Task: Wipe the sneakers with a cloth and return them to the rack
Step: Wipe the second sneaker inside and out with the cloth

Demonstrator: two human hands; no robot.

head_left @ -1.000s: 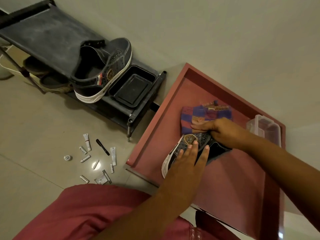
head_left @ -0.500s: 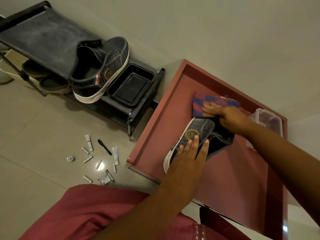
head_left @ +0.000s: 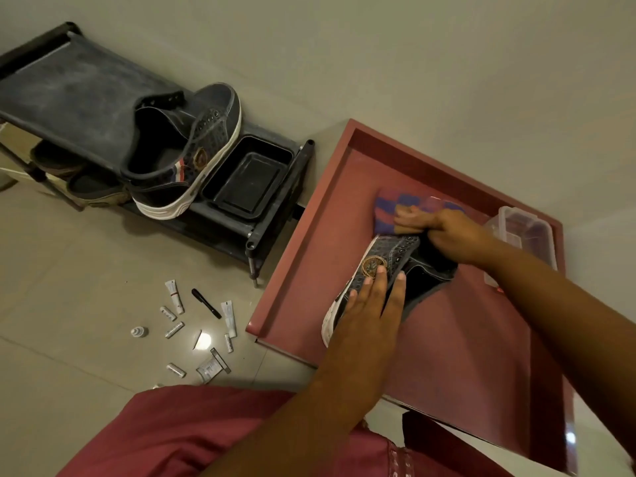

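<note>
Beige tiled floor [head_left: 69,339] (glossy, one light glare) meets plain wall [head_left: 413,46].

Dim, warm indoor light with wide-angle bending

A small glare spot shines on the floor tiles [head_left: 69,270] at about 7 o'clock; another glints off the red table [head_left: 447,356] edge near 4 o'clock. Soft shadows pool under the shoe rack [head_left: 69,94] at 10 o'clock. Straight edges bow outward. Focus is fair, slightly soft and grainy.

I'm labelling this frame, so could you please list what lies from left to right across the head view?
Shoe rack → sneaker on the rack → black tray → sneaker being wiped → clear plastic box.
</note>
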